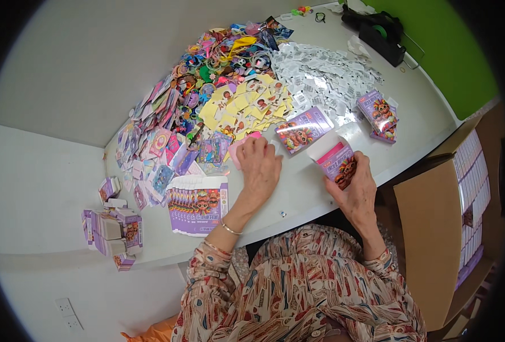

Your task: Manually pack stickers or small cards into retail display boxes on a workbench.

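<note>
At the far end of the worktop point(426, 105) lay a black device point(372, 27) with a green ring, next to crumpled white paper point(359, 47). A thin black loop point(320, 17) lay nearby. A green panel point(452, 57) rose on the right, a grey partition point(110, 62) on the left. Below were a white wall socket point(65, 308) and something orange point(152, 332), partly hidden.

From my head, a wide fisheye camera is looking down, taking in my left grip point(259, 166) and right grip point(354, 185) from near, the worktop point(299, 200) beneath them and the walls point(41, 194) around it
</note>
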Demonstrator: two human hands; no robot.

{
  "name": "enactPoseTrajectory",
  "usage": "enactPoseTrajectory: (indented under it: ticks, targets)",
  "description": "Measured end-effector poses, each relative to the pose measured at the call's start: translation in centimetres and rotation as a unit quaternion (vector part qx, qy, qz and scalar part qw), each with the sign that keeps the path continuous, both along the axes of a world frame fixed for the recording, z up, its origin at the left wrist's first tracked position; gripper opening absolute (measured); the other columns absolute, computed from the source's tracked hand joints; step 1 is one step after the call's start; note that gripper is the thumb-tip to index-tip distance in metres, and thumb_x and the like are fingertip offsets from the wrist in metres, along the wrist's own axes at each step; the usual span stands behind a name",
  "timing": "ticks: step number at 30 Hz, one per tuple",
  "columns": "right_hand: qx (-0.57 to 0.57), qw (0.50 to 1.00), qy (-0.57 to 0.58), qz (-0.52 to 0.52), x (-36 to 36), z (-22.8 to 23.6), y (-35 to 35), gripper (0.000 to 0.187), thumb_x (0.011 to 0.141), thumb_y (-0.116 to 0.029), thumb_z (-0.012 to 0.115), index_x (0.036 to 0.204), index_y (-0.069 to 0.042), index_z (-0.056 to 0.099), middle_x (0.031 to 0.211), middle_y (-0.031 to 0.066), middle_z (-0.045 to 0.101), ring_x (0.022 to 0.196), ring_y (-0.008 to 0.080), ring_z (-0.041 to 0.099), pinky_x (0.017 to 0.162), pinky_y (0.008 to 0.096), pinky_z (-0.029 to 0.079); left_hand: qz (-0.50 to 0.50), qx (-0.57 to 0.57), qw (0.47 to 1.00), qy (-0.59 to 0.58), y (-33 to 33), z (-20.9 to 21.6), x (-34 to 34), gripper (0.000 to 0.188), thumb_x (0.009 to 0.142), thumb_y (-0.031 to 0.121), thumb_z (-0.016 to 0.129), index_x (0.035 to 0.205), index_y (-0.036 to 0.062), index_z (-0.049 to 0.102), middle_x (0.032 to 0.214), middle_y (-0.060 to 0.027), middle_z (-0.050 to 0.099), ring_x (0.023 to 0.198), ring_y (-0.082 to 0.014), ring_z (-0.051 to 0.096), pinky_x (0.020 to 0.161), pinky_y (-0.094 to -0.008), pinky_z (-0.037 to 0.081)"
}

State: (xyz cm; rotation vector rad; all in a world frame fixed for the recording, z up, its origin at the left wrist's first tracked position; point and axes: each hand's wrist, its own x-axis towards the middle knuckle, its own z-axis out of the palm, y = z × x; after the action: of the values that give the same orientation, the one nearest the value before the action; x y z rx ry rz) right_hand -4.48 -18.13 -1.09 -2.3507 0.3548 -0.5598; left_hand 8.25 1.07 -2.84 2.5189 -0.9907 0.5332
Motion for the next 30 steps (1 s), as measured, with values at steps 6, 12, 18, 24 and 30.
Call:
enactPoseTrajectory:
  ticks: [6,12,18,24,30]
  targets:
    - [-0.008,1.000,0.001,0.019,-0.3,0.2,0.4,0.067,0.070,-0.021,0.077,0.121,0.002,0.040,0.098,0.0197,0.054,0.086,0.0361,0.058,0.073,0.0400,0.049,0.028,0.010,0.998,-0.051,-0.2,-1.6,2.1,0.017,0.071,0.006,0.069,0.086,0.0037,0.063,0.105,-0.0094,0.056,0.106,-0.0285,0.048,0.092,-0.0441,0.032]
    - [-0.005,0.997,0.016,0.070,0.1,0.3,1.9,0.068,0.068,-0.017,0.077,0.121,0.003,0.039,0.102,0.0189,0.049,0.092,0.0373,0.054,0.074,0.0415,0.048,-0.055,-0.243,0.951,0.184,-0.4,5.5,-1.1,0.008,0.075,0.006,0.064,0.083,0.0069,0.065,0.110,-0.0105,0.057,0.111,-0.0291,0.048,0.095,-0.0422,0.032]
    - [-0.020,0.992,-0.008,0.127,0.5,0.6,3.5,0.069,0.067,-0.015,0.078,0.120,0.003,0.039,0.101,0.0191,0.049,0.091,0.0374,0.053,0.072,0.0421,0.047,-0.134,-0.036,0.968,0.210,0.5,5.7,-1.2,0.011,0.078,0.011,0.067,0.087,0.0061,0.069,0.120,-0.0118,0.054,0.120,-0.0298,0.044,0.103,-0.0448,0.029]
    - [0.030,0.991,-0.013,0.127,1.0,-0.8,3.9,0.071,0.068,-0.019,0.080,0.121,0.003,0.038,0.100,0.0185,0.050,0.087,0.0361,0.056,0.072,0.0410,0.049,-0.299,-0.083,0.853,0.419,2.4,7.2,6.1,0.016,0.086,0.016,0.066,0.099,0.0083,0.072,0.110,-0.0094,0.064,0.104,-0.0204,0.058,0.093,-0.0345,0.043]
    - [0.019,0.990,-0.056,0.127,0.8,-2.0,4.0,0.076,0.068,-0.022,0.082,0.124,0.003,0.038,0.104,0.0182,0.051,0.089,0.0335,0.058,0.074,0.0396,0.050,0.169,-0.060,0.969,0.173,7.3,4.7,22.0,0.018,0.082,0.020,0.065,0.095,0.0106,0.074,0.092,-0.0101,0.070,0.085,-0.0235,0.065,0.078,-0.0352,0.050]
